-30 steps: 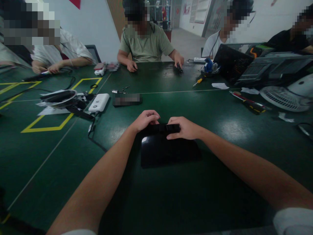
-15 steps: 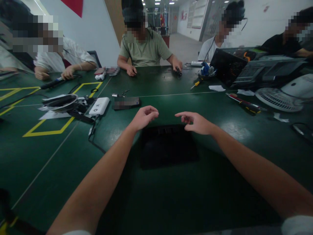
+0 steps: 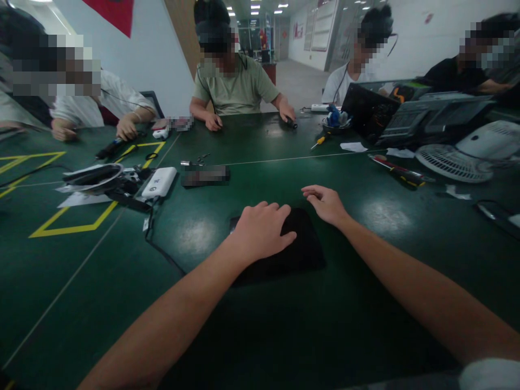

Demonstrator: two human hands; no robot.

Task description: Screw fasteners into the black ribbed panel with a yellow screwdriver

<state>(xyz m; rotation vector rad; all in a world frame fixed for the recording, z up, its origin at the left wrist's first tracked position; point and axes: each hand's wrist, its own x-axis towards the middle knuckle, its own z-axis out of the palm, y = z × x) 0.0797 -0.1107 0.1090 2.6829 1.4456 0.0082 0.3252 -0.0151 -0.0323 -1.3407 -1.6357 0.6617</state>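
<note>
A flat black slab, like a tablet (image 3: 300, 252), lies on the green table (image 3: 252, 336) in front of me. My left hand (image 3: 262, 230) rests palm down on its far left part, fingers stretched and together. My right hand (image 3: 325, 203) hovers or rests just past the tablet's far right corner, fingers loosely extended, holding nothing.
A white power bank (image 3: 159, 182), cables and a dark bundle (image 3: 95, 176) lie at left beside yellow floor-tape markings. Screwdrivers (image 3: 396, 170), a white fan (image 3: 459, 154) and opened laptops (image 3: 406, 116) sit at right. Several other people sit around the table's far side.
Both hands let go of the black strip at the tablet's far edge. My left hand then came down flat on the tablet; my right hand drifted off to the right.
</note>
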